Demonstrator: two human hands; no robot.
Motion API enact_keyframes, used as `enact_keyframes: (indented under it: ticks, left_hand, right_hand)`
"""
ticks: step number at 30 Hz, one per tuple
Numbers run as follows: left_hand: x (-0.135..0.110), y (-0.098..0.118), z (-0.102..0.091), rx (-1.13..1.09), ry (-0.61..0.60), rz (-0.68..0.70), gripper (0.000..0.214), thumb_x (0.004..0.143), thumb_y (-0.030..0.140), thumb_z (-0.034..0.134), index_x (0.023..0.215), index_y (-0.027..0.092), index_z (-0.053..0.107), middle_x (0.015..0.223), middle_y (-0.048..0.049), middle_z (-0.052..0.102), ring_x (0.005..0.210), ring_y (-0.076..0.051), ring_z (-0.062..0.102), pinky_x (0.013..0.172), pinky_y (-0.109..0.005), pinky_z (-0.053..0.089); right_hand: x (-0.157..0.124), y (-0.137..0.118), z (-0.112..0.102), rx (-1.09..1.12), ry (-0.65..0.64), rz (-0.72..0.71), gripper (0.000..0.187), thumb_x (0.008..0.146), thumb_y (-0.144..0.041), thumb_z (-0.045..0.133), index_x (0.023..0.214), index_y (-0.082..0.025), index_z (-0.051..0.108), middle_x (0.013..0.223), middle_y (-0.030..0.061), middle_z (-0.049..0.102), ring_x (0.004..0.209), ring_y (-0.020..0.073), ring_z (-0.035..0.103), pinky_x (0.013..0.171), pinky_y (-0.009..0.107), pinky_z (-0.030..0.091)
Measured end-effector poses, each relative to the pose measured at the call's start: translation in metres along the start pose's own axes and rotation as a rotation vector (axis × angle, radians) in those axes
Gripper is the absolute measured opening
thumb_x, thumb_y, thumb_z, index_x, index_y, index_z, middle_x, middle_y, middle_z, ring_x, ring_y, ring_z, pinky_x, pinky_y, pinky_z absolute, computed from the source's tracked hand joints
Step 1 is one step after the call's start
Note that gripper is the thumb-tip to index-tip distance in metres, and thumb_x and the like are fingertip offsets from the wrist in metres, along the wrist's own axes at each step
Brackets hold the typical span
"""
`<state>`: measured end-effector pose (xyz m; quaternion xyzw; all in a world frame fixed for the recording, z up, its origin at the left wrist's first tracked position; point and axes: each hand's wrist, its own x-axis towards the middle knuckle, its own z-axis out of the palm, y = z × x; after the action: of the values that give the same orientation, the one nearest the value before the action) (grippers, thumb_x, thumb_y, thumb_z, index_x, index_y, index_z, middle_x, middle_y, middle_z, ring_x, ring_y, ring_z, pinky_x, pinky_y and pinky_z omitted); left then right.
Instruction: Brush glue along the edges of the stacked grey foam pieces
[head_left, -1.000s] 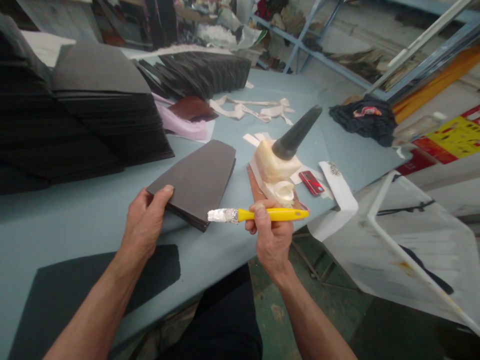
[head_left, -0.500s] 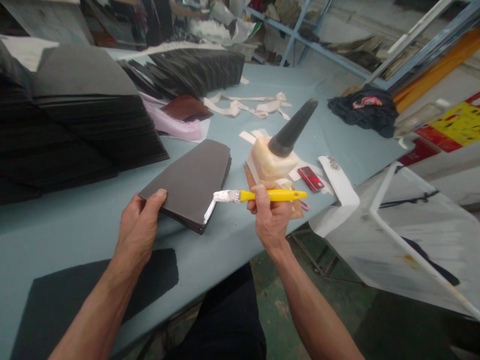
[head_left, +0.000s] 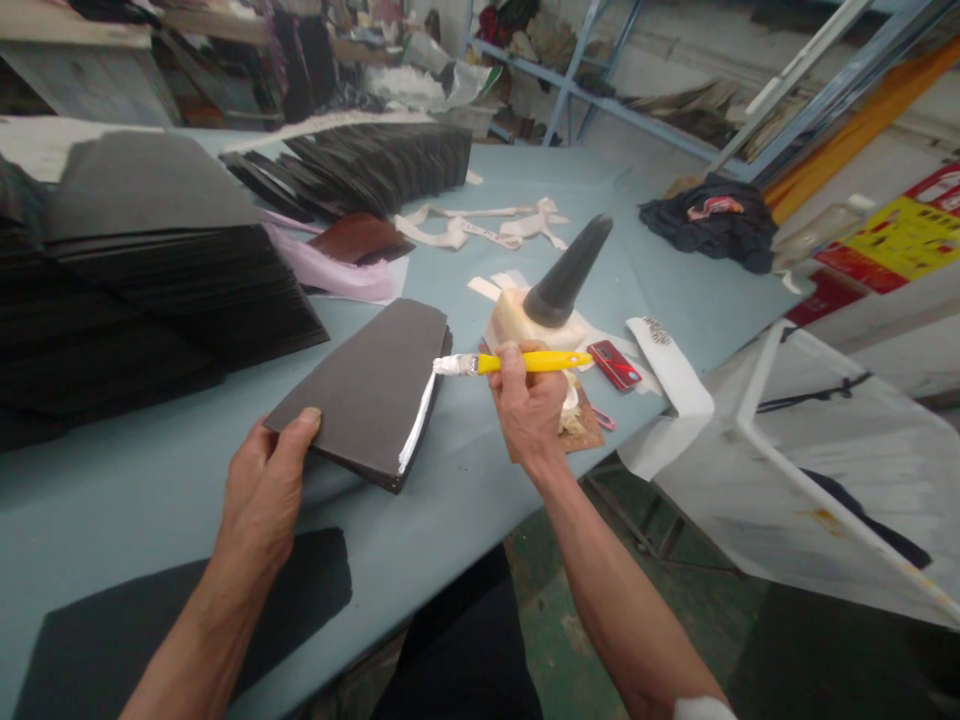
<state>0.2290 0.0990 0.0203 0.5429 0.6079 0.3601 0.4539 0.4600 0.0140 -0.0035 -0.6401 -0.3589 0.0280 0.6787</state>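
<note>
My left hand grips the near left corner of a stack of dark grey sheets, thumb on top and fingers hidden beneath. In my right hand is a yellow-handled paintbrush, held level with its bristles pointing left. White paste coats the bristles, which touch the right edge of the top sheet. A white strip of paste runs along that edge from the near corner up to the brush. Another dark piece lies flat on the table under my left forearm.
Tall stacks of dark sheets stand at the left, with a fanned row behind. Right of my hand are a cream block bearing a dark cone, a red box and a white bin.
The brush has moved up along the sheet's right edge, away from me. The white strip is longer. My left hand keeps its hold on the stack, and the camera view has shifted slightly.
</note>
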Motion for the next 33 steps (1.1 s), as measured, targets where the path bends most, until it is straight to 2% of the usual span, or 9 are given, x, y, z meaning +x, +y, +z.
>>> enact_keyframes:
  ticks: [8,11,16,21,26,29,33]
  left_hand:
    - [0.002,-0.001,-0.001,0.021,-0.01,-0.008,0.052,0.065,0.07,0.067,0.089,0.024,0.068,0.102,-0.0097,0.076,0.111,-0.039,0.066,0.115,-0.058,0.047]
    - [0.001,0.0,0.0,0.0,-0.026,-0.001,0.055,0.066,0.069,0.067,0.095,0.023,0.07,0.107,-0.0105,0.077,0.113,-0.038,0.067,0.114,-0.056,0.049]
    - [0.001,0.0,-0.001,-0.007,-0.036,0.001,0.058,0.067,0.07,0.068,0.101,0.024,0.072,0.11,-0.0102,0.079,0.115,-0.039,0.068,0.117,-0.056,0.048]
    - [-0.001,0.004,-0.001,-0.004,-0.044,-0.009,0.057,0.066,0.07,0.067,0.1,0.025,0.072,0.107,-0.0098,0.079,0.113,-0.04,0.069,0.114,-0.056,0.051]
    - [0.0,0.003,0.001,0.021,-0.02,-0.027,0.054,0.065,0.071,0.066,0.094,0.025,0.07,0.109,-0.0102,0.078,0.117,-0.041,0.067,0.117,-0.058,0.048]
    - [0.001,0.001,0.001,0.026,-0.02,-0.031,0.052,0.065,0.072,0.066,0.089,0.026,0.068,0.109,-0.01,0.078,0.117,-0.04,0.068,0.116,-0.056,0.05]
    - [-0.002,0.004,-0.001,0.03,-0.023,-0.035,0.052,0.065,0.071,0.066,0.091,0.026,0.068,0.108,-0.0099,0.078,0.116,-0.04,0.068,0.116,-0.057,0.05]
  right_hand:
    - [0.028,-0.009,0.005,-0.142,0.036,-0.103,0.032,0.105,-0.049,0.058,0.09,-0.022,0.062,0.06,-0.0064,0.061,0.054,0.0118,0.061,0.057,0.028,0.047]
    - [0.031,-0.017,0.003,-0.117,0.062,-0.123,0.029,0.105,-0.048,0.058,0.093,-0.022,0.063,0.061,-0.0069,0.061,0.055,0.011,0.061,0.057,0.027,0.049]
    - [0.019,-0.024,-0.003,0.011,-0.005,-0.083,0.033,0.106,-0.05,0.058,0.09,-0.022,0.064,0.063,-0.0061,0.062,0.057,0.0107,0.062,0.058,0.025,0.052]
    - [-0.004,-0.025,-0.012,0.112,-0.049,-0.04,0.033,0.105,-0.052,0.063,0.091,-0.022,0.067,0.059,-0.0066,0.062,0.051,0.0106,0.06,0.051,0.023,0.05]
    - [-0.023,-0.023,-0.015,0.101,-0.12,-0.019,0.031,0.105,-0.051,0.064,0.092,-0.023,0.068,0.061,-0.0056,0.064,0.053,0.0121,0.061,0.055,0.026,0.054]
    - [-0.024,-0.019,-0.013,0.043,-0.099,-0.04,0.03,0.105,-0.05,0.062,0.092,-0.023,0.068,0.061,-0.0055,0.063,0.054,0.0129,0.062,0.059,0.028,0.056]
    - [-0.016,-0.011,-0.008,0.006,-0.048,-0.061,0.029,0.106,-0.048,0.062,0.093,-0.023,0.068,0.062,-0.0056,0.063,0.055,0.0124,0.061,0.057,0.027,0.052]
